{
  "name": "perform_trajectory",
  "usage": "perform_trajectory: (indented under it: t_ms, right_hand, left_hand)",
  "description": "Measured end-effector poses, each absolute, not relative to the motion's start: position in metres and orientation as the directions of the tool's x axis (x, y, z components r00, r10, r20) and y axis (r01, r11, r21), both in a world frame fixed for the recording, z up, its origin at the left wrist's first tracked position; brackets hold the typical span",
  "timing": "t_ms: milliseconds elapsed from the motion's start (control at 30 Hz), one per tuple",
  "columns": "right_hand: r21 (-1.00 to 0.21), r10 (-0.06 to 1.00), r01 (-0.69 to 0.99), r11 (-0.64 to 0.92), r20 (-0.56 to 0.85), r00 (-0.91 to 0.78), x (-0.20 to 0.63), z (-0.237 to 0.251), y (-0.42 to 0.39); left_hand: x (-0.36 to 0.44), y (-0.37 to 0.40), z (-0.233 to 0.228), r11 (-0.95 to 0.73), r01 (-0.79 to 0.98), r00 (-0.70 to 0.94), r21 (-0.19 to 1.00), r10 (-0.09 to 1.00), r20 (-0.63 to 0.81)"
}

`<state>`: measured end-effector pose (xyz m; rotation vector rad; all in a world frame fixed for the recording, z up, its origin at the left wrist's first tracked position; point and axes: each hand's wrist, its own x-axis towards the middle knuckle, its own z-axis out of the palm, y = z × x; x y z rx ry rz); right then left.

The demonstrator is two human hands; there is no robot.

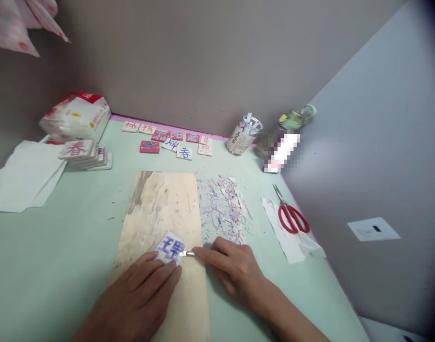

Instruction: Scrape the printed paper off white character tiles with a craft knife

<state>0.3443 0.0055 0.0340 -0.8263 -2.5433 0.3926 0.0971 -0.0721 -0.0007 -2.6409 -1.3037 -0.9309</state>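
A small white square tile point(166, 244) with a Chinese character in purple-blue lies tilted on a wooden board point(170, 199). The fingers of my left hand point(140, 289) press on its near edge and hold it against the wood. Between the closed fingers of my right hand point(235, 266) is a slim carving knife point(189, 253); its metal tip touches the tile's right side at the character. Most of the knife's handle is hidden by the hand. Purple and white shavings point(226, 209) are scattered just right of the board.
Finished-looking character tiles point(149, 146) lie along the back edge, and stacked tiles point(76, 149) stand at left by paper sheets point(28, 175) and a tissue pack point(78, 114). A can point(240, 140), a green-lidded bottle point(292, 118) and red-handled scissors point(292, 218) are at right.
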Motion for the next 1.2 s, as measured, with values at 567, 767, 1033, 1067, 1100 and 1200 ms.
perform_trajectory:
  t_ms: [567, 767, 1033, 1067, 1100, 1200]
  right_hand:
    - [-0.39, 0.641, 0.521, 0.759, 0.309, -0.703, 0.346, 0.031, 0.002]
    - [-0.378, 0.631, 0.512, 0.771, 0.34, -0.697, 0.34, 0.034, 0.008]
    - [-0.363, 0.626, 0.518, 0.774, 0.318, -0.712, 0.345, 0.034, 0.016]
    - [-0.361, 0.626, 0.52, 0.774, 0.322, -0.71, 0.344, 0.034, 0.016]
    - [-0.358, 0.627, 0.521, 0.775, 0.324, -0.709, 0.343, 0.034, 0.017]
    - [-0.355, 0.624, 0.52, 0.777, 0.323, -0.712, 0.34, 0.033, 0.017]
  left_hand:
    - [0.094, -0.069, 0.009, -0.701, 0.709, 0.581, 0.079, 0.644, 0.497]
    - [0.094, -0.07, 0.006, -0.654, 0.74, 0.493, 0.159, 0.687, 0.533]
    - [0.088, -0.066, 0.011, -0.702, 0.708, 0.582, 0.081, 0.644, 0.496]
    - [0.088, -0.066, 0.01, -0.699, 0.71, 0.578, 0.091, 0.651, 0.492]
    - [0.088, -0.066, 0.01, -0.696, 0.711, 0.574, 0.102, 0.658, 0.487]
    - [0.088, -0.067, 0.008, -0.681, 0.719, 0.548, 0.139, 0.678, 0.489]
